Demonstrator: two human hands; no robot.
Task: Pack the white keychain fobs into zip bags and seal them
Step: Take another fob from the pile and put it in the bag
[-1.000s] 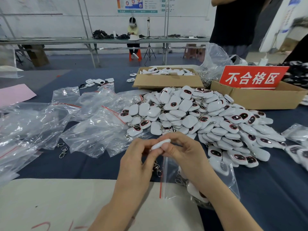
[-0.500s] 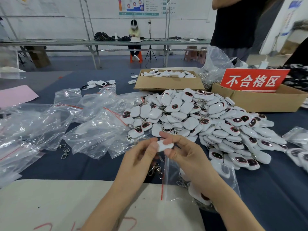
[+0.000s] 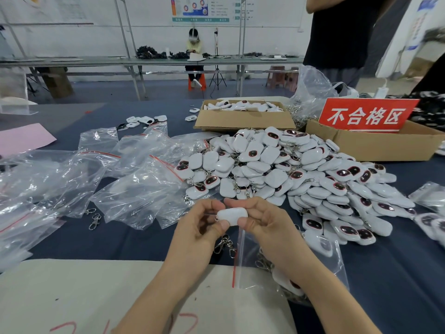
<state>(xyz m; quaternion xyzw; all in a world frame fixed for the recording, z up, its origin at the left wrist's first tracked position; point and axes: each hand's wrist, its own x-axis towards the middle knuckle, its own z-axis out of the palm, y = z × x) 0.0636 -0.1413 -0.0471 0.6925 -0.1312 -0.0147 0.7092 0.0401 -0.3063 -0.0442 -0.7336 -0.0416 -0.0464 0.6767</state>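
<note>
fob (image 3: 232,215) is pinched by fingers (image 3: 222,224) of left hand (image 3: 199,227) and right hand (image 3: 262,225), long axis left-right | zip bag (image 3: 249,268) is laid just nearer, under right hand, so that one's closer

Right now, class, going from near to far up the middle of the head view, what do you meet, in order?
First the pale sheet with red marks → the white fob pinched between the left hand and the right hand → the heap of fobs → the cardboard box of fobs → the long workbench.
</note>
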